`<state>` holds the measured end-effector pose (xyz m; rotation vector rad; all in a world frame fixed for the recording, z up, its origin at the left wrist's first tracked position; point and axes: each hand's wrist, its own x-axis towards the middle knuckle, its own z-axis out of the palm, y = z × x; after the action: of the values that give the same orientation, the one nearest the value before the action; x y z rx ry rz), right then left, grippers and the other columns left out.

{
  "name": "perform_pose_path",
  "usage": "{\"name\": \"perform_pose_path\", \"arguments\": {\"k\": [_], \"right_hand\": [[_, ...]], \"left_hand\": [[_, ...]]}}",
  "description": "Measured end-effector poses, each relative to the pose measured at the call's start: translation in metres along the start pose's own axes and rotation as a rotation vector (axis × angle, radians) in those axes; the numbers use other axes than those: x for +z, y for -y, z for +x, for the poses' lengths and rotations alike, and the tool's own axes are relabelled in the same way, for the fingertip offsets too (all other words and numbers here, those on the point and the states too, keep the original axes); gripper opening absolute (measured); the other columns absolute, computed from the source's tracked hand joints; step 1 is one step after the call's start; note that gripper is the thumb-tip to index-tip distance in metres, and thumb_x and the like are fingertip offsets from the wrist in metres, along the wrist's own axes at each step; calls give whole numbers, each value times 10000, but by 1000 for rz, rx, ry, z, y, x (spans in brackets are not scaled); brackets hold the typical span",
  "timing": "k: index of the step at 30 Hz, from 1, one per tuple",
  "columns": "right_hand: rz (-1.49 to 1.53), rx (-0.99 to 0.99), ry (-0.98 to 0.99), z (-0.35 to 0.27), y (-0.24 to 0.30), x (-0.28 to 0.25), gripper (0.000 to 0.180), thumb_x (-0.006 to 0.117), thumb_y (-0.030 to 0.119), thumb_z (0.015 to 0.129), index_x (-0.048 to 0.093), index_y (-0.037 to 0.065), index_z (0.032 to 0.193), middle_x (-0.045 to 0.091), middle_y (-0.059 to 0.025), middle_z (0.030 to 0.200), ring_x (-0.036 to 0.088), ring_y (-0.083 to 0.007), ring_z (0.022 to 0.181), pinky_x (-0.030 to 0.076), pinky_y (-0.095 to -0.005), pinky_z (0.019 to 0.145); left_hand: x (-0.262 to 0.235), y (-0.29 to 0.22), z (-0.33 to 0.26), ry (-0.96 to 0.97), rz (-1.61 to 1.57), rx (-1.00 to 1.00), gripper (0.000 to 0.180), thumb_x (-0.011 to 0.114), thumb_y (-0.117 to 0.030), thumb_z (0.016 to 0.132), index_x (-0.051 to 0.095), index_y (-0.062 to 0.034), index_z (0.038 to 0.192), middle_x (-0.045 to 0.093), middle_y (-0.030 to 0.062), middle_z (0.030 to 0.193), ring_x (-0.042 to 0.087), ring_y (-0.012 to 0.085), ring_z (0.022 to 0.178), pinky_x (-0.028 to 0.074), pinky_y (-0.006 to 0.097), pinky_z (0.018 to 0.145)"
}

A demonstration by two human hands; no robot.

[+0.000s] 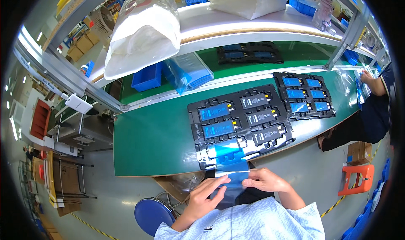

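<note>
In front of the bench's near edge, a translucent blue plastic film (235,181) with a pale strip across it is held between my hands. My left hand (206,194) closes on its left side, and my right hand (266,181) pinches the right side. Whether anything lies within the film is hard to make out. Just beyond my hands is a black moulded tray (240,100). On its left side lie flat batteries with blue faces (219,130); dark batteries (261,117) fill the right column. Blue film (228,149) also covers the tray's near-left pocket.
A second black tray (303,87) of blue-faced batteries sits to the right on the green bench (152,143). Behind are a blue bin (147,77), stacked film sheets (196,73) and a shelf (253,30). A co-worker (375,101) is at right; a blue stool (154,216) stands below left.
</note>
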<state>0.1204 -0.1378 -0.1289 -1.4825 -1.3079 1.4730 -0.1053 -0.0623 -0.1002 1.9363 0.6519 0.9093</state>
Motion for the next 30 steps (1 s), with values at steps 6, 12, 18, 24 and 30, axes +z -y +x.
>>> {"name": "perform_pose_path", "arguments": {"k": [6,12,18,24,30], "right_hand": [[313,-111,-131,-27,-24,1,147,675,139,888,673,-7,872,648,-58,871,593,-109,770,476,-268,687],[-124,-380,-326,-38,-4,-12,110,706,67,829,668,-33,856,632,-108,841,612,-203,747,478,-303,667],[-99,-493,-323,-45,-10,-21,104,713,52,811,667,-29,859,630,-123,872,614,-249,778,487,-320,679],[-134,-484,-310,-50,-25,-27,100,714,50,806,663,-23,853,611,-127,840,592,-249,737,469,-332,643],[-195,-523,-367,-50,-29,-30,110,730,51,784,665,-14,844,605,-111,816,581,-249,719,461,-343,626]], "left_hand": [[21,10,-4,112,-190,-186,697,672,104,779,383,-2,1404,548,175,1292,603,173,1039,509,311,869],[37,25,-4,145,-634,-344,683,662,111,801,351,19,1403,575,136,1185,582,166,1071,465,314,951],[51,20,7,200,-790,-400,566,688,135,756,493,42,1279,516,156,1265,539,183,1123,455,325,955],[65,14,11,122,-751,-389,484,713,114,752,563,37,1205,473,101,1214,492,160,1123,438,318,954],[71,21,12,179,-622,-261,363,702,98,775,585,41,1114,516,140,1235,504,186,1171,447,329,962]]}}
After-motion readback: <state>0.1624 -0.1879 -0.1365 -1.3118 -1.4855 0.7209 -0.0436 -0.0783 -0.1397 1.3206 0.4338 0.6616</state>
